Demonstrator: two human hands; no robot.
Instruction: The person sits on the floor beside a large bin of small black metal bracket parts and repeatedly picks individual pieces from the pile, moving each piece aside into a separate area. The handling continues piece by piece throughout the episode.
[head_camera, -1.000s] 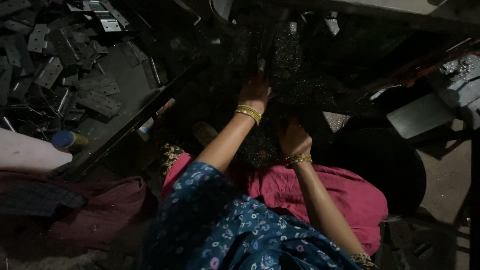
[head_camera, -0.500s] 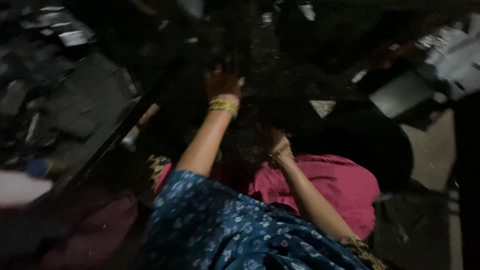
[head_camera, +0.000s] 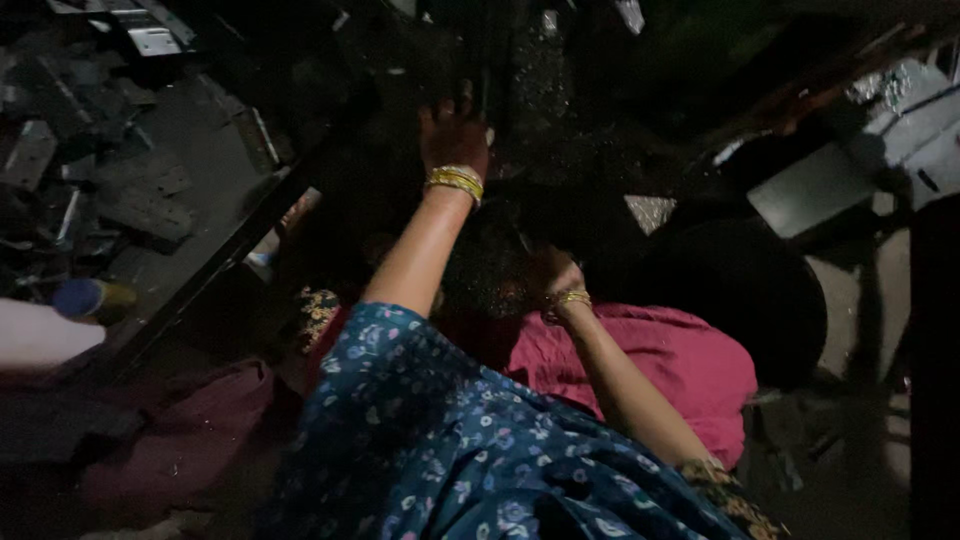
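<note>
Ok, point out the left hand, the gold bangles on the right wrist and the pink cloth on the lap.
left hand (head_camera: 452, 135), head view, on the back of the hand.
gold bangles on the right wrist (head_camera: 573, 298), head view, on the band.
pink cloth (head_camera: 680, 365), head view, on its flat middle.

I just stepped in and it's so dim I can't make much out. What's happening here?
A person in a blue flowered top is working over a dark, speckled heap of material above their pink-clad lap. The left hand, with gold bangles, reaches forward onto the heap; the right hand sits closer in, at its near edge. Whether either hand grips anything is too dark to tell. A dark tray of flat metal scraps lies to the left.
</note>
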